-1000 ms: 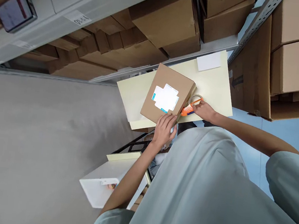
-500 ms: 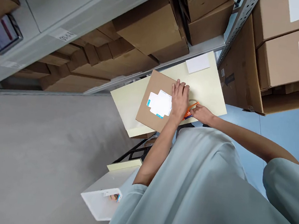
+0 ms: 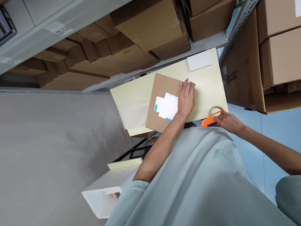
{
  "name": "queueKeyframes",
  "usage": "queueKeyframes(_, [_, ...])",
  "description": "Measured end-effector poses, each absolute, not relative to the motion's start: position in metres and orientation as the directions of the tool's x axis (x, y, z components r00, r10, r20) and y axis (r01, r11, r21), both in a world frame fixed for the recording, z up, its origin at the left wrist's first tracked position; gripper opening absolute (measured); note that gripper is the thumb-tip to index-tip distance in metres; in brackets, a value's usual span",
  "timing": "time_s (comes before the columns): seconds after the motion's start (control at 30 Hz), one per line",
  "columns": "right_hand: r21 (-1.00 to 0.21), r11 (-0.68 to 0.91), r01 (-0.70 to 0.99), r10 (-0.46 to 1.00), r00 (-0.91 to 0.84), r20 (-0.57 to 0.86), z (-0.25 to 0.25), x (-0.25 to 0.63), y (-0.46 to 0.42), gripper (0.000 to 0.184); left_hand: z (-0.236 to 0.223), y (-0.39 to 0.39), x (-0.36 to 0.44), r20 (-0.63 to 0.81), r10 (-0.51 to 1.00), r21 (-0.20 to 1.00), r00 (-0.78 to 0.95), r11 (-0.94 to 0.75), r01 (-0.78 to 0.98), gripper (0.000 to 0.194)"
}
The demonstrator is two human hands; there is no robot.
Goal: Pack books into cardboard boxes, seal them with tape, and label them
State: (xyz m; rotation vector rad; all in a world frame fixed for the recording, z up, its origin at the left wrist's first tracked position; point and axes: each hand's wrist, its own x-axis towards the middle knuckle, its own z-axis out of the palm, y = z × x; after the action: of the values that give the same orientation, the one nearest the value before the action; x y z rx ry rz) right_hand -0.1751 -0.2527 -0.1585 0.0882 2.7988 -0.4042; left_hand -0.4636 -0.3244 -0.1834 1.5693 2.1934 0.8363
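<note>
A flat brown cardboard box (image 3: pixel 161 88) with a white label (image 3: pixel 168 106) lies on the pale yellow tabletop (image 3: pixel 211 80). My left hand (image 3: pixel 186 99) grips the box along its right side, fingers close together over the upper corner, hiding that edge and part of the label. To the right, my right hand (image 3: pixel 228 122) is closed around an orange tape dispenser (image 3: pixel 207 122) at the table's near edge. A tape roll (image 3: pixel 216 109) shows at the dispenser's far side. Whether a strip of tape runs to the box cannot be made out.
A white slip of paper (image 3: pixel 200 61) lies at the table's far right. Shelving (image 3: pixel 213 40) with several cardboard boxes (image 3: pixel 150 22) runs behind. An open carton (image 3: pixel 246 73) holding boxes stands at right. Below left is a white bin (image 3: pixel 102 202).
My right hand has moved right with the tape dispenser, away from the box. My left hand and the box have shifted slightly right, and the box has turned a little.
</note>
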Motion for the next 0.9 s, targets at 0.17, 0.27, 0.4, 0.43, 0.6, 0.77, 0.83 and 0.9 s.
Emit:
queueKeyframes(0.17, [-0.225, 0.969, 0.101, 0.027, -0.950, -0.312, -0.151, -0.155, -0.221, 0.017, -0.191, -0.324, -0.464, 0.103, 0.926, 0.629, -0.362, 0.221, 0.745, 0.048])
queueKeyframes(0.27, [-0.211, 0.977, 0.041, -0.025, -0.953, -0.303, -0.146, -0.163, -0.207, 0.019, -0.192, -0.325, -0.464, 0.109, 0.932, 0.600, -0.345, 0.215, 0.770, 0.048])
queueKeyframes(0.4, [-0.176, 0.984, 0.027, -0.042, -0.926, -0.375, -0.143, -0.166, -0.160, 0.027, -0.187, -0.334, -0.459, 0.080, 0.955, 0.562, -0.285, 0.193, 0.805, 0.047])
queueKeyframes(0.43, [-0.146, 0.988, 0.056, -0.007, -0.916, -0.401, -0.142, -0.163, -0.143, 0.032, -0.184, -0.339, -0.457, 0.061, 0.965, 0.559, -0.255, 0.179, 0.810, 0.046])
queueKeyframes(0.6, [-0.007, 0.993, 0.117, 0.100, -0.883, -0.459, -0.126, -0.157, -0.079, 0.053, -0.167, -0.366, -0.446, -0.029, 0.999, 0.566, -0.045, 0.053, 0.823, 0.042])
queueKeyframes(0.77, [-0.018, 0.987, 0.158, 0.124, -0.837, -0.534, -0.129, -0.216, -0.103, 0.036, -0.151, -0.397, -0.432, -0.067, 0.965, 0.571, 0.253, -0.171, 0.803, 0.044])
queueKeyframes(0.83, [-0.086, 0.978, 0.189, 0.114, -0.833, -0.541, -0.141, -0.242, -0.121, 0.033, -0.147, -0.409, -0.428, -0.085, 0.943, 0.577, 0.322, -0.217, 0.788, 0.045])
queueKeyframes(0.9, [-0.141, 0.965, 0.220, 0.115, -0.844, -0.524, -0.153, -0.260, -0.136, 0.033, -0.143, -0.417, -0.428, -0.103, 0.938, 0.578, 0.330, -0.214, 0.788, 0.045])
